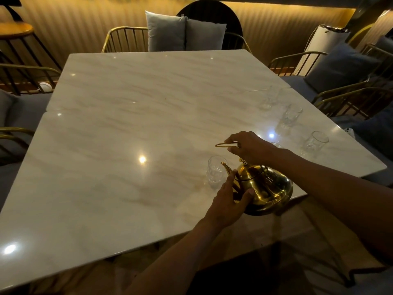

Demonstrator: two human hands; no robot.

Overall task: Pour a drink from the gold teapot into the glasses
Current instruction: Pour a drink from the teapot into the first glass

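Note:
The gold teapot (268, 188) is over the near right part of the marble table (127, 124), tilted with its spout toward a clear glass (215, 172) just left of it. My right hand (251, 146) grips the thin gold handle above the pot. Against the pot's front side, under the spout, rests my left hand (228, 199), steadying it. Three more clear glasses stand in a row along the right edge: a near glass (314, 143), a middle glass (289, 119) and a far glass (269, 100). Another rim (276, 145) shows behind my right wrist.
Gold wire-frame chairs with grey cushions (185, 31) ring the table at the far side, the left and the right. A dark blue cushion (342, 67) lies on the right-hand seat. The table's near edge runs diagonally below my arms.

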